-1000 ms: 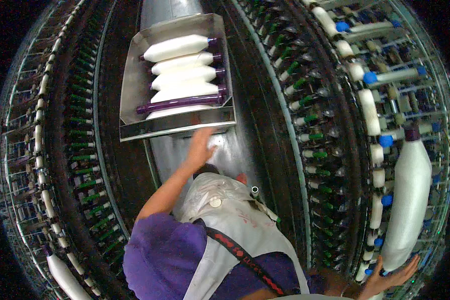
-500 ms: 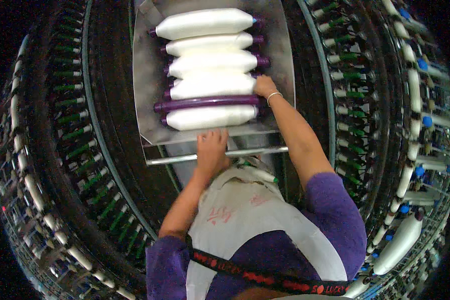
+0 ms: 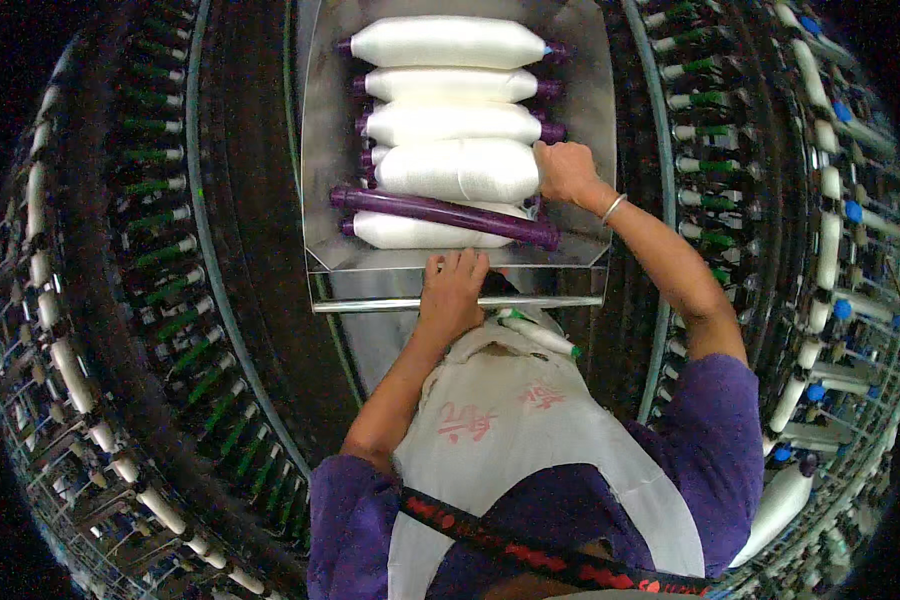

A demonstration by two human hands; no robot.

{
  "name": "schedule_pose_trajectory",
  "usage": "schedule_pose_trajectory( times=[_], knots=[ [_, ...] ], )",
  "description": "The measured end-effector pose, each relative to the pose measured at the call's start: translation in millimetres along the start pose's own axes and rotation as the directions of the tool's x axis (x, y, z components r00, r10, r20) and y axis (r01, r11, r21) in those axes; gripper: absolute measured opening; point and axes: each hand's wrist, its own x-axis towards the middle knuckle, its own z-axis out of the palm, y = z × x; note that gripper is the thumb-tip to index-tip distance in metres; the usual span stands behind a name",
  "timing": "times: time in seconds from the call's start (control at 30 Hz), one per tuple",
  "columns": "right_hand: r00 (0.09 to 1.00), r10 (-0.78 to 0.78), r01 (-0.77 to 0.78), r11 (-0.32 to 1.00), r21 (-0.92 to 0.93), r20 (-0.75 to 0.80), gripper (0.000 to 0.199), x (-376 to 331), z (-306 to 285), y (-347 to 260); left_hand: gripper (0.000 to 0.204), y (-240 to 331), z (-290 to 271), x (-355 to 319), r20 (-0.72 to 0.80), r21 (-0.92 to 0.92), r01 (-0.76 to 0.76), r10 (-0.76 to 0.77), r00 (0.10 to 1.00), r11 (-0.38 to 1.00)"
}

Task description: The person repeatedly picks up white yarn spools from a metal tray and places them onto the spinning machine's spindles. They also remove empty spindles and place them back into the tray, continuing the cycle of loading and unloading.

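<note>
Several white yarn bobbins wound on purple tubes lie crosswise in a metal tray point(image 3: 320, 130). My right hand point(image 3: 570, 175) is closed at the right end of one plump white bobbin point(image 3: 460, 170); the tube end there is hidden by my fingers. Nearer to me, a bare purple tube point(image 3: 440, 212) lies aslant over the nearest bobbin point(image 3: 390, 231), its right end lower in the picture. My left hand point(image 3: 455, 290) is at the tray's front, fingers curled over the front edge, its palm covering part of a metal bar point(image 3: 370, 305).
Rows of green-and-white spindles point(image 3: 160, 245) run along the left side, with matching spindles point(image 3: 705, 165) on the right. Pale rails point(image 3: 205, 230) border them. White rollers and blue caps point(image 3: 843, 310) line the far right. A small white spool with green ends point(image 3: 540, 335) rests at my apron.
The bare purple tube has gone from nearly level to slanting, its right end moving toward me. My right hand has turned at the bobbin's end. The whole view has shifted slightly.
</note>
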Motion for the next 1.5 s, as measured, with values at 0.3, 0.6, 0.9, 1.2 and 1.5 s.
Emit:
schedule_pose_trajectory(
  times=[0.3, 0.6, 0.9, 1.2, 1.5],
  knots=[
    [0.931, 0.281, -0.143, 0.869, 0.474, -0.234, 0.036, -233, -109, 13, 0.099, 17, -35, 67, 0.205, -0.888, 0.101, -0.19, 0.96, -0.448],
    [0.49, 0.835, -0.553, 0.519, 0.652, -0.249, 0.062, -394, -110, 11, 0.089, 215, -147, 148, 0.112, -0.99, 0.125, 0.183, 0.977, -0.058],
    [-0.098, 0.849, -0.82, 0.226, 0.525, -0.519, 0.055, -497, -178, 103, 0.07, 164, -97, 130, -0.125, -0.451, -0.66, 0.69, 0.713, 0.601],
    [0.048, 0.905, -0.959, 0.16, 0.235, -0.423, 0.071, -515, -191, 170, 0.116, -69, -33, 13, 0.132, 0.404, -0.334, 0.307, 0.943, 0.852],
    [-0.061, 0.516, -0.921, 0.3, 0.247, -0.854, 0.102, -437, -197, 85, 0.112, -57, -41, 25, 0.142, 0.332, -0.015, -0.034, 0.989, 0.943]
  ],
)
